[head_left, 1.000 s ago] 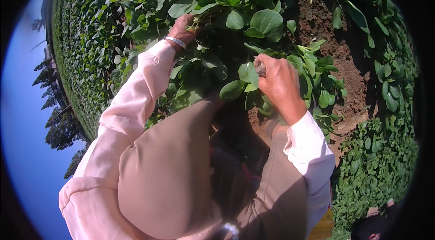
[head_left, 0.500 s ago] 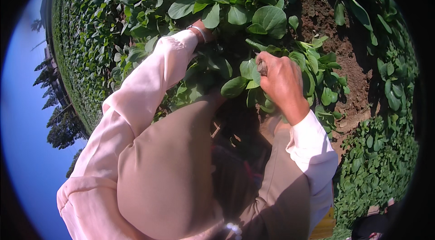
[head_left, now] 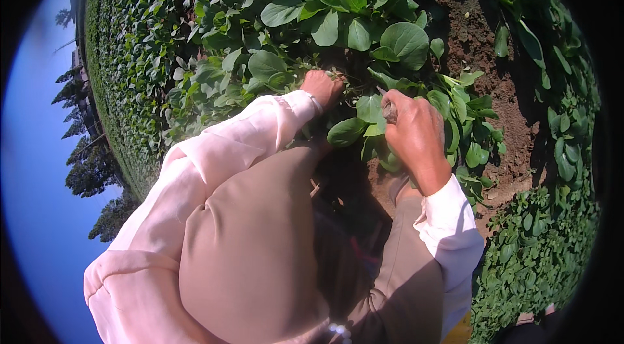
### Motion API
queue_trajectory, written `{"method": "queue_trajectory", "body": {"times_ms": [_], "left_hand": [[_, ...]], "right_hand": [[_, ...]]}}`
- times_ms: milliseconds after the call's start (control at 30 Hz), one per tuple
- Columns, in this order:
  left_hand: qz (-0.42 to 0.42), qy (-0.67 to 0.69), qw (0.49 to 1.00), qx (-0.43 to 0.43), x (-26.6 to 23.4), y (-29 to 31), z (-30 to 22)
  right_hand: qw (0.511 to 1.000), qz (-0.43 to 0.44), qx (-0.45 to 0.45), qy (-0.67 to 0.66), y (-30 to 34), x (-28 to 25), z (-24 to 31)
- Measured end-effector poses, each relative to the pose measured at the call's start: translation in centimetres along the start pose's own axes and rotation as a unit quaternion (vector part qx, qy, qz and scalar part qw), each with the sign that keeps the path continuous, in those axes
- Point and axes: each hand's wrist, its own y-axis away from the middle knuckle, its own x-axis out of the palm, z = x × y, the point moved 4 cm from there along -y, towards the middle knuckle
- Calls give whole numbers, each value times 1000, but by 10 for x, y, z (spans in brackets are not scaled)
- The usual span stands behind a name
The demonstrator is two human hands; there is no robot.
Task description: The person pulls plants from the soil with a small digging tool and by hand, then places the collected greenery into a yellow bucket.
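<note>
My right hand (head_left: 417,133) is closed round the worn, brownish handle (head_left: 390,112) of a small hand tool. A thin bit of the tool shows beyond my fingers, while leaves hide the rest, so its kind is unclear. To the left, my left hand (head_left: 323,89) has its fingers curled in on some thin-stemmed weeds (head_left: 348,81), low among the plants. Broad-leaved green plants (head_left: 406,44) stand just beyond both hands. Leaves of another plant (head_left: 348,131) hang between my left wrist and the tool.
My bent knees (head_left: 253,233) frame shaded soil below the hands. A strip of bare reddish soil (head_left: 513,90) runs along the right, with more leafy plants (head_left: 539,240) past it. Dense crop rows (head_left: 130,64) stretch away on the left, toward trees (head_left: 91,165).
My left hand has come out from under the leaves, moving right and nearer to me, with thin weeds now at its fingers. My right hand keeps its hold on the tool handle.
</note>
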Motion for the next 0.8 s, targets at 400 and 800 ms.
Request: {"method": "queue_trajectory", "body": {"times_ms": [400,800], "left_hand": [[-138,149,951,-233,-73,-18,114],[25,-38,978,-205,-68,-55,103]], "right_hand": [[999,1,-50,4,-4,7,3],[995,-97,-29,2,-68,10,11]]}}
